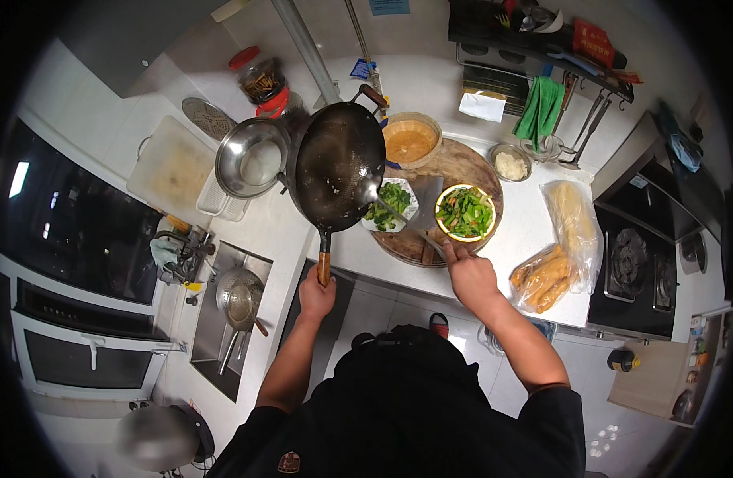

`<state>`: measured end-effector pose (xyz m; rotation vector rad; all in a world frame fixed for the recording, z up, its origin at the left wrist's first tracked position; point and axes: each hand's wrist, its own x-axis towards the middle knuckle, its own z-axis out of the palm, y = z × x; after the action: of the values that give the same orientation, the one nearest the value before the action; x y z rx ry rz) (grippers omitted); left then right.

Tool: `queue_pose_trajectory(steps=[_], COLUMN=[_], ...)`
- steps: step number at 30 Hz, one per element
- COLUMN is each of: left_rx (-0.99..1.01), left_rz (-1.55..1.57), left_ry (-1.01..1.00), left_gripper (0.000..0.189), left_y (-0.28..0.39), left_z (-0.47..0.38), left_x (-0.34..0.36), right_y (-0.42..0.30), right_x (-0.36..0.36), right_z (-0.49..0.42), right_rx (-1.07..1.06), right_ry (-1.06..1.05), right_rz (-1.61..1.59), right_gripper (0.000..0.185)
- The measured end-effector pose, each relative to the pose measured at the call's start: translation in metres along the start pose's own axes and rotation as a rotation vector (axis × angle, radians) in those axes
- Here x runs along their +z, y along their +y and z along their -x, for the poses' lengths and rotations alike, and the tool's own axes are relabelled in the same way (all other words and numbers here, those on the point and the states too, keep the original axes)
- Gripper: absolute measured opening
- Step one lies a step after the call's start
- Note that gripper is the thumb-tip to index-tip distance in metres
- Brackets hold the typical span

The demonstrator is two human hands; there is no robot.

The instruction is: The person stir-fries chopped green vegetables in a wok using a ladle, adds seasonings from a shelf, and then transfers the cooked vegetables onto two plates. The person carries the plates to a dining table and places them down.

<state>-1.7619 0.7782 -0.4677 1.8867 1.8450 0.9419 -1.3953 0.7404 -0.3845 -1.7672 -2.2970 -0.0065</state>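
My left hand grips the wooden-tipped handle of a dark wok, which is held over the counter with a few food scraps inside. In my right hand is the long handle of a metal cooking utensil; its head reaches the wok's right rim. Below the utensil, a white dish of broccoli is partly hidden by the wok. A bowl of stir-fried greens stands on the round wooden chopping board. Between the two dishes lies a cleaver.
Behind the board sits a woven basket. At right are a bowl of white food, bagged food and a gas stove. A steel bowl stands left of the wok; the sink holds a strainer.
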Motion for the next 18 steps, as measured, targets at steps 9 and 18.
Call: queue_pose_trajectory(steps=[9, 18], left_rx=[0.021, 0.021], left_rz=[0.032, -0.039], left_ry=[-0.028, -0.037], left_gripper=[0.038, 0.039], left_y=[0.006, 0.01], left_z=[0.005, 0.01], left_x=[0.002, 0.01], right_y=[-0.023, -0.007], right_x=[0.021, 0.022], right_z=[0.008, -0.045], right_rx=[0.13, 0.257], right_ry=[-0.129, 0.094], right_rz=[-0.113, -0.482], right_gripper=[0.051, 0.05])
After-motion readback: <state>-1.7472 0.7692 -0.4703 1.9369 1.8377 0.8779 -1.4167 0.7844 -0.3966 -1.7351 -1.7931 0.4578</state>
